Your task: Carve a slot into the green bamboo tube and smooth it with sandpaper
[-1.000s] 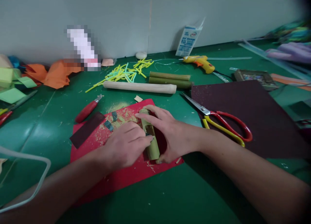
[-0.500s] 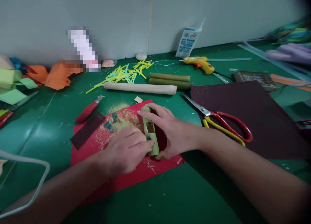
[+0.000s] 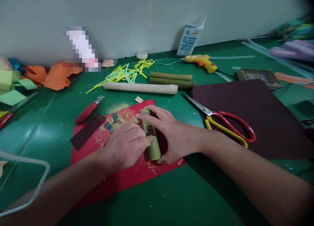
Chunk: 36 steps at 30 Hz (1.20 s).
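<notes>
A short green bamboo tube (image 3: 152, 144) with a cut notch lies on a red sheet (image 3: 127, 173) dusted with shavings. My right hand (image 3: 171, 136) wraps over the tube from the right, index finger stretched along its top, holding it down. My left hand (image 3: 125, 146) is closed in a pinch against the tube's left side, pressing a small dark piece into the notch; the piece is mostly hidden. Two small dark bits (image 3: 111, 121) lie on the sheet just beyond my left hand.
A red-handled knife (image 3: 87, 111) and a dark strip (image 3: 87, 131) lie to the left. Red and yellow scissors (image 3: 220, 121) rest on a dark maroon sheet (image 3: 247, 115) at right. Behind are a pale wooden rod (image 3: 141, 87), two bamboo sticks (image 3: 171, 80), coloured straws (image 3: 122, 74), a glue gun (image 3: 201, 62).
My left hand has slid back up along the tube's side after moving down toward its near end. The right hand stays on the tube.
</notes>
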Each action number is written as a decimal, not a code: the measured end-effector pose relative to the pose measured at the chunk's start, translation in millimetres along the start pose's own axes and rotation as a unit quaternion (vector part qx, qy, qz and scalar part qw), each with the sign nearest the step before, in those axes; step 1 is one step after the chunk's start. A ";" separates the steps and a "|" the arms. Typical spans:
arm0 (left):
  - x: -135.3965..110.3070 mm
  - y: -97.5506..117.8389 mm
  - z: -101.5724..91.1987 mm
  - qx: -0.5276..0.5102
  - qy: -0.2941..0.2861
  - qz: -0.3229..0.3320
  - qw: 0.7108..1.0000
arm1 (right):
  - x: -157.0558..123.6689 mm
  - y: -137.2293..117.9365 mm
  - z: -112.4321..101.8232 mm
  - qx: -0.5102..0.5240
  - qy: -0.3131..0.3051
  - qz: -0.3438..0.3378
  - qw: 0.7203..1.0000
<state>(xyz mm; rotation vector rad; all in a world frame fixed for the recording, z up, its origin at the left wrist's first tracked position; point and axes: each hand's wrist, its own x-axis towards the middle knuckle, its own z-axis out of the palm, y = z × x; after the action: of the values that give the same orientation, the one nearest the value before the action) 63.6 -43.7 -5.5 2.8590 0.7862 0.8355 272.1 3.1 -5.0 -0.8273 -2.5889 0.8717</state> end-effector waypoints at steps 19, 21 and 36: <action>-0.5 2.3 -1.4 -0.006 -0.004 -0.006 1.000 | 0.5 -2.6 -2.2 0.003 -0.016 0.003 1.000; -0.4 2.2 -0.8 0.002 0.001 -0.016 1.000 | 0.7 -2.3 -2.1 0.002 -0.015 0.006 1.000; -1.1 2.6 -0.8 -0.020 -0.006 -0.019 1.000 | 0.6 -1.7 -0.5 0.012 -0.011 -0.002 1.000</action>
<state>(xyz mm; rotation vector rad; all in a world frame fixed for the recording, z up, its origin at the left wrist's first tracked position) 63.6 -46.6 -4.8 2.8017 0.8105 0.8184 271.2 2.6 -3.4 -0.8099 -2.5931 0.9136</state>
